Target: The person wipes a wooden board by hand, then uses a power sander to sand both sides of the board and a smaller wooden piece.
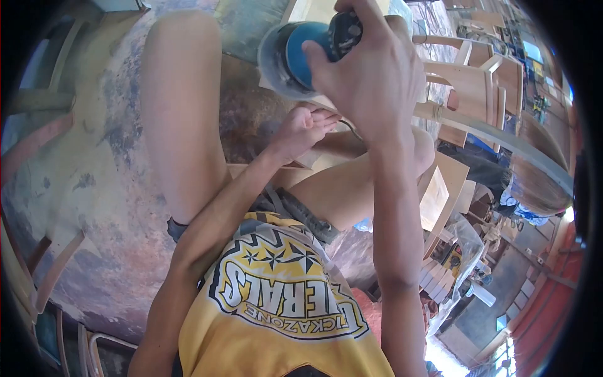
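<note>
Workshop setting, with a stained, paint-marked floor [100, 207] spreading out to the left of both hands. Nearest: right hand [377, 81] wraps around a blue power tool [308, 53], thumb on the blue body and fingers over its black top. Pale wood [312, 10] lies just beyond and under the tool; contact between the two cannot be made out. Left hand [304, 129] is just below the tool, nearer the body, fingers half curled; cannot tell whether it grips anything. A dark cord [352, 127] runs close to its fingertips. Bare legs [182, 107] flank the left hand; a yellow printed shirt [276, 314] fills the space behind both hands. Farther out, right of the right hand: wooden furniture [461, 81], then another person [540, 169] with long hair. Farthest, same side: a red wall [559, 301].
</note>
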Demonstrator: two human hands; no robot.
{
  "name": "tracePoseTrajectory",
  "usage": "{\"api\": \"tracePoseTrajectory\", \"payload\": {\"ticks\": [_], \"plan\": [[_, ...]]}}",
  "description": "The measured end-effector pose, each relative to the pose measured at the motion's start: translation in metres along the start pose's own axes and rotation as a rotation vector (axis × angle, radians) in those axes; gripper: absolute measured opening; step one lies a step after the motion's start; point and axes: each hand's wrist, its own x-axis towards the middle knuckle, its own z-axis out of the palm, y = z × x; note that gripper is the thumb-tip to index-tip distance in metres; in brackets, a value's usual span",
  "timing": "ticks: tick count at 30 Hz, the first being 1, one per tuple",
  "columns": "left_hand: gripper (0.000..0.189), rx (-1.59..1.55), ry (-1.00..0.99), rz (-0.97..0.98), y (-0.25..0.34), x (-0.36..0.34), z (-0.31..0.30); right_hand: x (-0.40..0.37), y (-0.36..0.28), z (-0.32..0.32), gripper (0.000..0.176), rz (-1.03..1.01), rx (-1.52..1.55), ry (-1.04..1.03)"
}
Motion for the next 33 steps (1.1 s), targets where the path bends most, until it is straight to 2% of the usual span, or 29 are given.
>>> {"api": "tracePoseTrajectory", "payload": {"ticks": [3, 8, 12, 14, 17, 18, 20, 22, 25, 33], "plan": [[0.057, 0.024, 0.066, -0.046, 0.013, -0.009, 0.009, 0.004, -0.009, 0.0, 0.043, -0.018, 0.057, -0.014], [0.059, -0.085, -0.03, -0.049, 0.0, -0.005, -0.002, 0.013, -0.015, 0.002, 0.044, 0.009, 0.044, -0.074], [0.062, -0.046, 0.002, -0.072, 0.001, -0.004, 0.002, 0.02, -0.018, 0.003, 0.043, -0.004, 0.031, -0.066], [0.063, -0.151, -0.053, 0.059, -0.016, 0.001, -0.005, 0.031, -0.005, 0.009, 0.042, 0.005, 0.029, -0.037], [0.061, -0.219, -0.033, 0.035, -0.02, 0.0, -0.009, 0.039, 0.025, 0.016, 0.039, -0.015, 0.062, 0.019], [0.061, -0.216, -0.033, 0.041, -0.019, -0.001, -0.011, 0.036, 0.037, 0.019, 0.041, -0.021, -0.018, 0.027], [0.062, -0.085, 0.129, 0.066, -0.009, -0.007, -0.024, 0.027, 0.048, 0.017, 0.046, 0.019, -0.102, 0.019], [0.063, -0.137, 0.303, 0.153, 0.0, -0.018, -0.043, -0.002, 0.044, 0.004, 0.047, 0.057, -0.067, -0.045], [0.055, -0.169, 0.348, 0.303, 0.031, -0.033, -0.034, -0.024, 0.032, -0.005, 0.042, 0.087, 0.019, -0.083], [0.06, -0.26, 0.281, 0.426, 0.017, -0.029, -0.037, 0.015, 0.035, 0.011, 0.037, -0.02, -0.06, -0.024]]}}
